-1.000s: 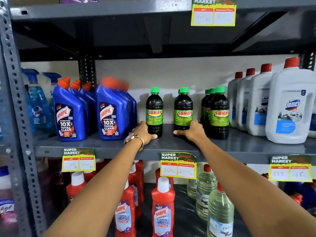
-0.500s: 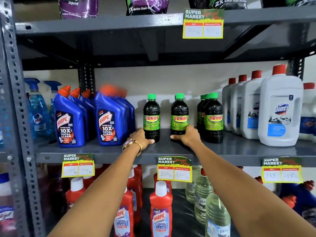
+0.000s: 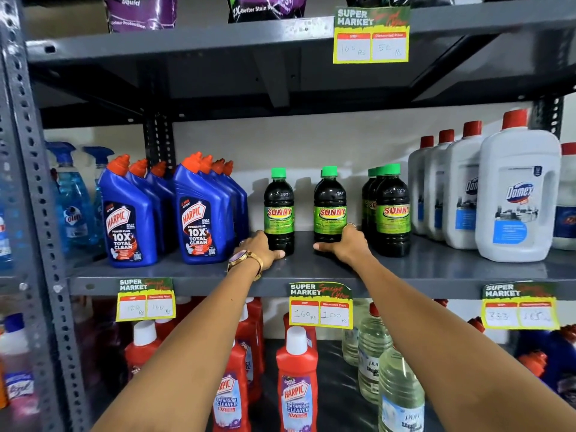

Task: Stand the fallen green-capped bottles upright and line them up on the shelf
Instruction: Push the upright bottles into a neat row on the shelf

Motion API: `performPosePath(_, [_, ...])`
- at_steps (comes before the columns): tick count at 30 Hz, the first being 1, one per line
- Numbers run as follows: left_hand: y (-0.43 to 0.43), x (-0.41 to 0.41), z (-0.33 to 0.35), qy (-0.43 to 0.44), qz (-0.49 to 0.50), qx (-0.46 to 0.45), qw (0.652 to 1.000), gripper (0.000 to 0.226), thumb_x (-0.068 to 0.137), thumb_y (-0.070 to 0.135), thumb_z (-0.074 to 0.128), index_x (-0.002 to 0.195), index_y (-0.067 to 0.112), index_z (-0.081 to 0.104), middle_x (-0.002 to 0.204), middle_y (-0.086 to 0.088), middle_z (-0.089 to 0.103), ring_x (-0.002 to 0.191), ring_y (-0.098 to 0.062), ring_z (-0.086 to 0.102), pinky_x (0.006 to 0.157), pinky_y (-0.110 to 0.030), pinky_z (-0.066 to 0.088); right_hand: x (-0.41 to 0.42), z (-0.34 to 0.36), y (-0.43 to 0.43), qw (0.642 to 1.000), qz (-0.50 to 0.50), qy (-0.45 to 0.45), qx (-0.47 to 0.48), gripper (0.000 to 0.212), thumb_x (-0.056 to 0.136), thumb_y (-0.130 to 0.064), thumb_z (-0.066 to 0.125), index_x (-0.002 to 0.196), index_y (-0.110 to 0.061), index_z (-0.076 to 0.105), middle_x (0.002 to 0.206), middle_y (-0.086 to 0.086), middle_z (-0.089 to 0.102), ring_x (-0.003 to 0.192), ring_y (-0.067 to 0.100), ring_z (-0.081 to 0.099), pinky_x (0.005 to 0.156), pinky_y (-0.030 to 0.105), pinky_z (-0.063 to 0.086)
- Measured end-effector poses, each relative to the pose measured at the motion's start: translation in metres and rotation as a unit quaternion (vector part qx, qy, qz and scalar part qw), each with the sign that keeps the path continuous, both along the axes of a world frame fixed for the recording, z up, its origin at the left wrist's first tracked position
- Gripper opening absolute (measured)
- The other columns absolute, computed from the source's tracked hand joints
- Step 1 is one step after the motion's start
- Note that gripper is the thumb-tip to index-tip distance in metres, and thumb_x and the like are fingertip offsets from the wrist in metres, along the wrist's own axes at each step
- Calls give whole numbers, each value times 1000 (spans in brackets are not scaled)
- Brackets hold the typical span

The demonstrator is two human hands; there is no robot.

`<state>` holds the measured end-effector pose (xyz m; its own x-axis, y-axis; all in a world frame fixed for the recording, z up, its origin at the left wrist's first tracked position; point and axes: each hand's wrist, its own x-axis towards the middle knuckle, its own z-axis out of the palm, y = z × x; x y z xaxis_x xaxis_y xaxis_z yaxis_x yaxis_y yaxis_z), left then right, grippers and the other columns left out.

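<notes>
Grey metal shelf (image 3: 436, 269): flat painted steel deck on perforated uprights, carrying every item below.

White jugs (image 3: 517, 194), right end: opaque moulded plastic with handles, red caps, blue "Domex" labels; contents hidden.

Blue Harpic bottles (image 3: 131, 219), left of centre: angled necks, orange-red caps, two rows running to the far side; contents hidden.

Spray bottles (image 3: 73, 207), far left: clear plastic holding blue liquid.

Green-capped bottles, centre, all upright, clear round plastic filled with near-black liquid, green "SUNNY" labels. Left bottle (image 3: 279, 210) stood alone; middle bottle (image 3: 329, 207) had another close behind it, only a sliver showing; right-hand cluster (image 3: 391, 210) formed a row running to the far side.

Left hand (image 3: 260, 247): grip wrapped on the base of the left bottle, thumb across its near side; gold-toned watch (image 3: 241, 260) on the wrist.

Right hand (image 3: 346, 243): grip clamped around the base of the middle bottle, thumb across its near side, ring on one finger.

Yellow price tags (image 3: 321, 307): paper, on the shelf's near edge.

Against the earlier frame: both hands were on the same two bottles, and the bottles' spacing was unchanged.
</notes>
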<state>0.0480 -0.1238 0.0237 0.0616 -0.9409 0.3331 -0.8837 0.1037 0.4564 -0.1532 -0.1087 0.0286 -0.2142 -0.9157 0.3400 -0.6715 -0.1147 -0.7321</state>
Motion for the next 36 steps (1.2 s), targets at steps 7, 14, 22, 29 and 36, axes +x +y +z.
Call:
performPosePath(7, [-3,1,0,45,-12,5,999,61,83,40,69,129,10,43,135,-15,52,123,-35,47,102,-46,41,-1,0,2,1000,14,-16,8,85,68,-43,84,128,1,45,133,21,56,125,38,51,106,47,43])
performPosePath(14, [-5,5,-3,24,-14,-8,1000,63,82,43,68,130,10,44,133,-16,55,121,-36,50,102,-46,42,-4,3,8,998,22,-53,20,84,65,-41,86,130,0,51,132,19,59,122,35,56,104,44,46])
performPosePath(22, [-6,4,-3,7,-13,1,1000,63,84,47,65,132,12,44,134,-17,54,123,-36,47,104,-45,39,-4,4,11,999,33,-38,20,77,72,-39,83,129,1,49,133,21,57,124,35,54,106,44,44])
performPosePath(29, [16,-1,-1,18,6,-57,998,60,87,34,65,130,5,35,133,-23,47,122,-41,45,101,-47,41,-11,5,28,998,56,-31,24,84,62,-43,88,127,-2,54,126,13,61,120,29,58,101,40,48])
performPosePath(36, [74,-38,-2,-41,-330,-170,928,21,98,28,48,111,24,64,103,6,68,91,-7,63,77,-26,48,-97,-1,40,987,-133,13,-92,99,62,-57,82,135,-4,41,143,17,39,135,38,33,110,43,25])
